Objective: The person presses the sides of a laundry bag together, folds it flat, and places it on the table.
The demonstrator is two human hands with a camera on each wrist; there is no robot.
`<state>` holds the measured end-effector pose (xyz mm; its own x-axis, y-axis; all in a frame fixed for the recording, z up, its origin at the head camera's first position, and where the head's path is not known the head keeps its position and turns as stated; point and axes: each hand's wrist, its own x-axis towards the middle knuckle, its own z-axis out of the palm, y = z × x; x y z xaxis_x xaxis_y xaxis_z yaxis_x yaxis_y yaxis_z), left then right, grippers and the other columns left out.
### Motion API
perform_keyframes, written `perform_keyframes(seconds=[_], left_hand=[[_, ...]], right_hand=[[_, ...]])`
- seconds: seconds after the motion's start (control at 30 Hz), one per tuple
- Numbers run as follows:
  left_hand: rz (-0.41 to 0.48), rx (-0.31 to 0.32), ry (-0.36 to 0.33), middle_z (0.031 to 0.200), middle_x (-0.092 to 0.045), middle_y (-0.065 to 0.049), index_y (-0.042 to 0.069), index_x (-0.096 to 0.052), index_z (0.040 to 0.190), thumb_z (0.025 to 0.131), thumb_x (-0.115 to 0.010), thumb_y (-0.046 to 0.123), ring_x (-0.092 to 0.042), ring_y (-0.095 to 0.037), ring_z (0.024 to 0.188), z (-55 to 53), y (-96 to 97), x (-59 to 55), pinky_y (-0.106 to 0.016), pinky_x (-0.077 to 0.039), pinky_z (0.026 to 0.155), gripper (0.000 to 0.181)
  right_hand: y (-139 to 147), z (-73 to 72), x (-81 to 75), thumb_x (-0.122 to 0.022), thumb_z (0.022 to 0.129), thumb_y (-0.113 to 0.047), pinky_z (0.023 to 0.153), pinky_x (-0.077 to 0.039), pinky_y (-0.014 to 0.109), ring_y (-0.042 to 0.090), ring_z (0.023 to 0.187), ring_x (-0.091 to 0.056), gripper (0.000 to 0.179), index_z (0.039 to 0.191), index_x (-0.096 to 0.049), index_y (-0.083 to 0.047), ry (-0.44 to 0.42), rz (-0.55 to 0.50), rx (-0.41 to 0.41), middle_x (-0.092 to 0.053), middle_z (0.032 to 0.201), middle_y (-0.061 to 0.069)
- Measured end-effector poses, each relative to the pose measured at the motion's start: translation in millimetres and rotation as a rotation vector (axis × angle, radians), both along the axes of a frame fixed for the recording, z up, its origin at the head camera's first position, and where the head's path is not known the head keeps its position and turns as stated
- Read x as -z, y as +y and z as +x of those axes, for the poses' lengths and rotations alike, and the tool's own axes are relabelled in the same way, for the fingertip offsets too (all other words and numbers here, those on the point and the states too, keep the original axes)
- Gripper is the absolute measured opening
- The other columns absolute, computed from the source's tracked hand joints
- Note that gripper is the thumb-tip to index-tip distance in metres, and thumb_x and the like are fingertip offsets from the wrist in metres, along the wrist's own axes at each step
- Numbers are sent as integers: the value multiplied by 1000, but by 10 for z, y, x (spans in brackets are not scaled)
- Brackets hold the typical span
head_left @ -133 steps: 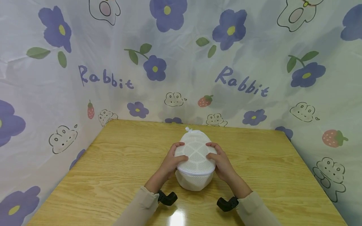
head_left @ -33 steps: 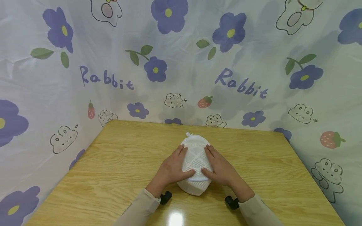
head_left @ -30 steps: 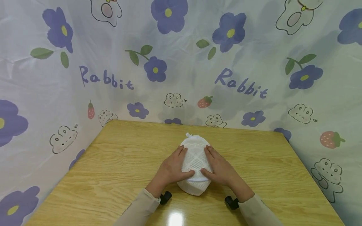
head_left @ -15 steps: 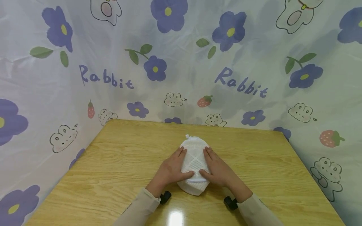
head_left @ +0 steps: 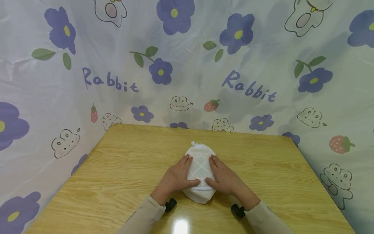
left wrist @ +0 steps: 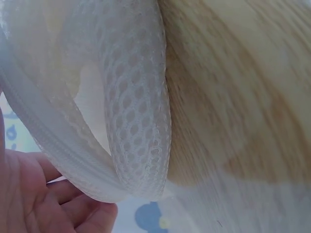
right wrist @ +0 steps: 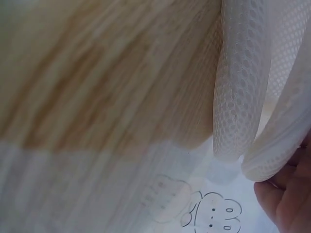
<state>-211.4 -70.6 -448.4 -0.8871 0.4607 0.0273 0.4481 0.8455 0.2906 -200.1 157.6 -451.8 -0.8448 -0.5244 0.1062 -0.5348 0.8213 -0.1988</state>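
Note:
A white mesh laundry bag (head_left: pixel 201 165), rounded and with a zip round its side, stands on the wooden table in the head view. A small white tab (head_left: pixel 193 143) sticks up at its far end. My left hand (head_left: pixel 178 175) holds its left side, thumb and fingertips on the mesh top. On the right side my right hand (head_left: pixel 225 177) grips it in a mirrored way. In the left wrist view the fingers (left wrist: pixel 73 208) lie curled along the bag's zipped rim (left wrist: pixel 53 141). Fingers (right wrist: pixel 272 194) touch the rim in the right wrist view too. The bag's underside is hidden.
The wooden table (head_left: pixel 117 172) spreads out around the bag. A white cloth (head_left: pixel 187 48) printed with purple flowers and rabbits hangs behind and at both sides. Black wrist cameras (head_left: pixel 170 205) sit below the sleeves' cuffs.
Both hands have shifted from the bag's sides further over its top and closer together. The bag looks narrower and has come slightly nearer to me. In the last second there is little movement.

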Motion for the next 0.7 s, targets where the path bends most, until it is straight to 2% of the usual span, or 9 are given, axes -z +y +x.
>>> perform_keyframes(seconds=[0.5,0.7], left_hand=[[-33,-21,-65,156,-29,-17,1,-32,149,81,-64,63,-35,-30,142,23,31,-46,-44,-40,108,97],[-30,-27,-93,156,-28,-20,-2,-31,148,80,-68,59,-33,-32,142,38,68,-47,-44,-40,109,99]], right_hand=[[-28,8,-8,-48,97,-48,114,-31,46,36,146,-23,80,149,-24,8,-73,16,8,-23,156,24],[-43,7,-27,-51,97,-43,114,-31,47,38,145,-23,79,148,-23,10,-127,2,3,-22,156,27]])
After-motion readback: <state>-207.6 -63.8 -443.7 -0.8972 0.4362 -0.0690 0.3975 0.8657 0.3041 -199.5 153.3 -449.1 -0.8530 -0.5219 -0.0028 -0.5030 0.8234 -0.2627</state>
